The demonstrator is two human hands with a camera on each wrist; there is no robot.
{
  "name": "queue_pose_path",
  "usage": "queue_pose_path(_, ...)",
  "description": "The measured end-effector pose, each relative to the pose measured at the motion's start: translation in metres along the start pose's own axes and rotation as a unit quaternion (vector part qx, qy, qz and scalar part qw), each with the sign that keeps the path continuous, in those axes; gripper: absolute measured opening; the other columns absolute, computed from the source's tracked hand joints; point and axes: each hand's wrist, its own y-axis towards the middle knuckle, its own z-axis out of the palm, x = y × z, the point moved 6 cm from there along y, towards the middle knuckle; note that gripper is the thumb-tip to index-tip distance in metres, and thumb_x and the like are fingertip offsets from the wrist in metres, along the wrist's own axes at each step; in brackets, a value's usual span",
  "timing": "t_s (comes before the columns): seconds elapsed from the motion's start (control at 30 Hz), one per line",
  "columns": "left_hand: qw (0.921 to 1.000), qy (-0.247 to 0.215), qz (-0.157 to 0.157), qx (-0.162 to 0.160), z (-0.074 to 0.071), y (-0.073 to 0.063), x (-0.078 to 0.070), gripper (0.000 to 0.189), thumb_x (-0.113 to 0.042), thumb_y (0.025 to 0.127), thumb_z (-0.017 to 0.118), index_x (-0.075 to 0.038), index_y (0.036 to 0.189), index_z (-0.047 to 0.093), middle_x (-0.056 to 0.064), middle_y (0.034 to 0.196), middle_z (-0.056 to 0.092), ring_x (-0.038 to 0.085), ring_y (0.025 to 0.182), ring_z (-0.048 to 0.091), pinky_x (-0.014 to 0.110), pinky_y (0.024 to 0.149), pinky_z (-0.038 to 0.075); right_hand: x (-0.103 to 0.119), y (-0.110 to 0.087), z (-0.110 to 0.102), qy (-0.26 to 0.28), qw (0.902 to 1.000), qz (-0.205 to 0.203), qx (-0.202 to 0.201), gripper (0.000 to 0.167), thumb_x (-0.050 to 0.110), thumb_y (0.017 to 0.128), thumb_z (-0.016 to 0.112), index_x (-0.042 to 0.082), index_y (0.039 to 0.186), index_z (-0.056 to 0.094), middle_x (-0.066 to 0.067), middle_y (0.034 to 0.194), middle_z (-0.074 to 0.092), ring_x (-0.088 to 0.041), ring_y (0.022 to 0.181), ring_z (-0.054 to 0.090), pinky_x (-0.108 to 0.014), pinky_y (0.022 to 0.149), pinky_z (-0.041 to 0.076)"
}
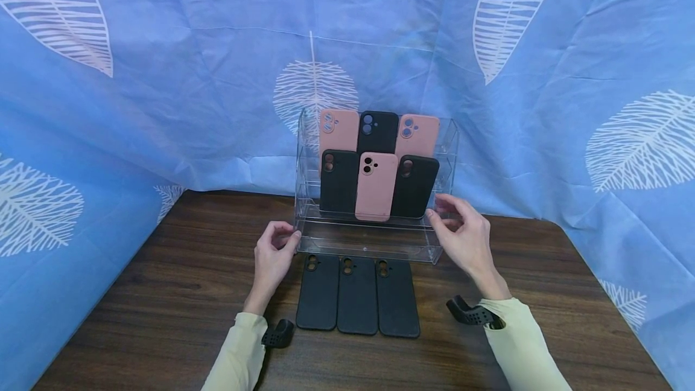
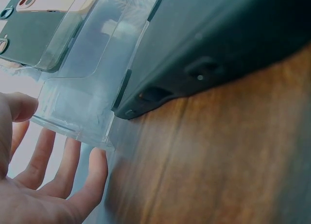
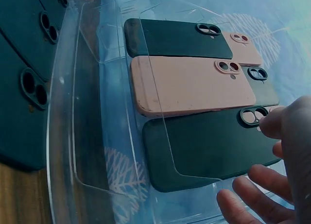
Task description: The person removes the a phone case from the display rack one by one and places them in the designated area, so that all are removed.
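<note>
The clear rack (image 1: 369, 248) is standing on the worktop (image 1: 206, 282), against blue leaf-print cloth (image 1: 217, 95). Only the head view is showing all nine cases: pink, black and pink along the back; black, pink (image 1: 376, 187) and black (image 1: 415, 187) in front of them, leaning back; and three black cases (image 1: 357, 295) lying side by side just before the rack.

The left hand (image 1: 276, 255) is touching the rack's left end, its fingers loosely bent. The left wrist view is adding that thumb and fingertips are spreading apart along the clear end, and is giving a cutout in the side of a lying case that the head view is not resolving.

The right hand (image 1: 464, 233) is hovering about the rack's right end, half open, holding nothing. From above, its thumb is appearing beside the lower corner of the right-hand front case; the right wrist view is setting it over that case's lens ring (image 3: 252, 117). Whether it is touching, I cannot tell.
</note>
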Motion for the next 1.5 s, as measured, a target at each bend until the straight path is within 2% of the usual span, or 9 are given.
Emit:
queue_pose_path(0.13,1.0000,0.000,0.003,-0.002,-0.001,0.001,0.000,0.017,-0.017,0.097,0.071,-0.009,0.111,0.064,0.011,0.116,0.069,0.028,0.105,0.070,0.047,0.096,0.057,-0.001,0.009,0.000,0.003,1.0000,0.000,-0.008,0.037,0.006,0.087,0.078,0.002,0.122,0.070,-0.017,0.111,0.075,-0.032,0.094,0.072,-0.007,0.073,0.053)
queue_pose_path(0.27,1.0000,0.001,0.001,-0.003,-0.001,0.001,0.000,0.017,-0.018,0.097,0.071,-0.010,0.110,0.064,0.010,0.116,0.069,0.028,0.103,0.071,0.043,0.093,0.058,-0.002,0.017,0.000,0.009,0.9998,0.007,-0.014,0.038,0.007,0.088,0.077,0.004,0.125,0.069,-0.019,0.112,0.075,-0.027,0.095,0.073,-0.005,0.073,0.052)
queue_pose_path(0.47,1.0000,0.006,-0.006,-0.005,-0.001,0.001,0.001,0.018,-0.019,0.097,0.071,-0.011,0.111,0.064,0.010,0.117,0.069,0.029,0.102,0.072,0.040,0.090,0.059,-0.006,0.026,0.001,0.021,0.9992,0.029,-0.020,0.040,0.011,0.091,0.075,0.007,0.129,0.067,-0.019,0.112,0.074,0.011,0.090,0.065,-0.001,0.072,0.049)
queue_pose_path(0.57,0.9999,0.005,-0.008,-0.004,-0.001,0.002,0.001,0.018,-0.019,0.096,0.072,-0.011,0.110,0.064,0.010,0.117,0.069,0.029,0.103,0.072,0.042,0.092,0.059,-0.007,0.029,0.001,0.012,0.9990,0.039,-0.019,0.043,0.015,0.092,0.075,0.008,0.132,0.066,-0.017,0.113,0.075,0.020,0.088,0.060,0.000,0.072,0.048)
queue_pose_path(0.63,0.9999,0.004,-0.009,-0.003,-0.001,0.001,0.001,0.018,-0.019,0.096,0.072,-0.011,0.110,0.065,0.010,0.117,0.069,0.029,0.102,0.072,0.044,0.092,0.059,-0.006,0.031,0.002,0.003,0.9988,0.046,-0.016,0.045,0.018,0.092,0.075,0.010,0.135,0.064,-0.016,0.113,0.074,0.014,0.088,0.064,0.000,0.072,0.047)
queue_pose_path(0.8,0.9999,0.002,-0.012,-0.003,-0.001,0.000,0.002,0.018,-0.018,0.096,0.072,-0.011,0.110,0.065,0.010,0.115,0.069,0.030,0.102,0.072,0.043,0.092,0.058,-0.006,0.034,0.004,-0.008,0.9983,0.057,-0.009,0.050,0.021,0.094,0.073,0.015,0.141,0.060,-0.015,0.115,0.074,-0.024,0.094,0.077,0.001,0.074,0.045)
queue_pose_path(0.87,0.9999,0.000,-0.012,-0.003,0.000,0.000,0.001,0.018,-0.019,0.096,0.072,-0.010,0.110,0.065,0.010,0.115,0.069,0.030,0.102,0.072,0.043,0.092,0.058,-0.006,0.036,0.006,-0.012,0.9981,0.060,-0.006,0.051,0.022,0.094,0.073,0.016,0.143,0.059,-0.016,0.116,0.073,-0.033,0.096,0.076,0.002,0.073,0.044)
queue_pose_path(1.1,0.9999,-0.003,-0.010,-0.004,0.000,0.000,0.001,0.017,-0.018,0.096,0.072,-0.010,0.109,0.065,0.010,0.114,0.069,0.030,0.102,0.073,0.043,0.091,0.059,-0.003,0.041,0.009,-0.035,0.9973,0.064,0.004,0.055,0.026,0.095,0.070,0.017,0.147,0.054,-0.017,0.118,0.072,-0.036,0.095,0.077,-0.001,0.063,0.042)
queue_pose_path(1.5,1.0000,-0.004,-0.005,-0.004,0.000,0.000,0.002,0.017,-0.017,0.096,0.072,-0.009,0.109,0.065,0.011,0.114,0.070,0.030,0.101,0.072,0.043,0.093,0.058,0.000,0.045,0.015,-0.058,0.9952,0.077,0.020,0.055,0.027,0.096,0.069,0.023,0.148,0.055,-0.014,0.118,0.069,-0.032,0.095,0.076,-0.013,0.066,0.046)
